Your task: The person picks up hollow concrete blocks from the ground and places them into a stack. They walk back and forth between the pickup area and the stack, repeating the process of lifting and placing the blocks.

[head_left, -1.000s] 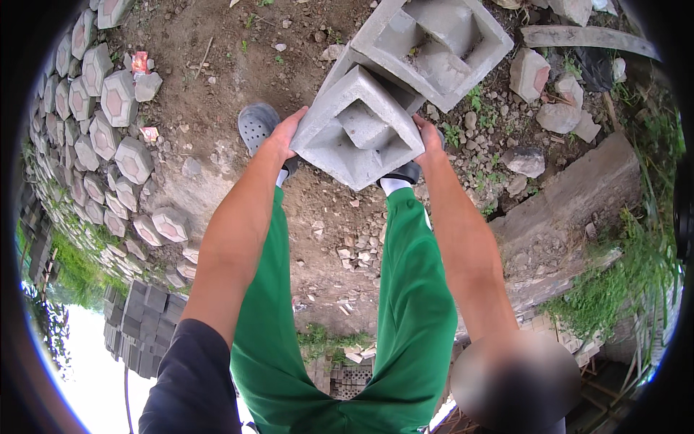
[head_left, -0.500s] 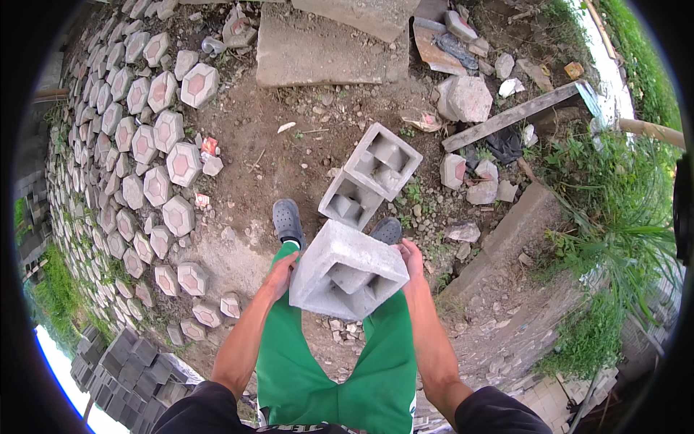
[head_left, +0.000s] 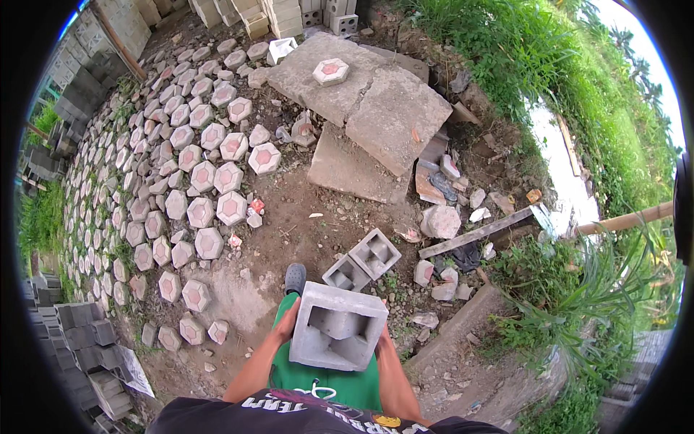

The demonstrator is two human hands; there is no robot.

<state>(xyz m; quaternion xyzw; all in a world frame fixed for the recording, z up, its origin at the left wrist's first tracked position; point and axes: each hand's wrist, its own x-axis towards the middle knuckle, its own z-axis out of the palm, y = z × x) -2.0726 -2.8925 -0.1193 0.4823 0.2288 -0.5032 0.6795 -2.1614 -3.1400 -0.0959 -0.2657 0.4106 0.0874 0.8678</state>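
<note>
A grey hollow concrete block point(head_left: 338, 295) is held up in front of my body, its hollow side turned toward me. My left hand point(head_left: 288, 319) grips its left side, and my right hand point(head_left: 384, 334) presses on the right side, the fingers mostly hidden behind the block. Beyond it on the dirt lie two more hollow blocks, one block point(head_left: 374, 254) a little farther away and another block point(head_left: 346, 274) touching it at the near left. One grey clog point(head_left: 295, 278) shows just past the held block.
Hexagonal paving stones point(head_left: 200, 212) cover the ground on the left. Broken concrete slabs point(head_left: 361, 170) lie ahead. A plank point(head_left: 477, 233) and rubble are at the right, beside a low concrete ledge point(head_left: 455, 325). Stacked grey blocks point(head_left: 76, 318) stand at the lower left.
The held block has come up closer to my body and tilted, so its hollows face me more. My view has lifted, bringing in the far slabs and block stacks.
</note>
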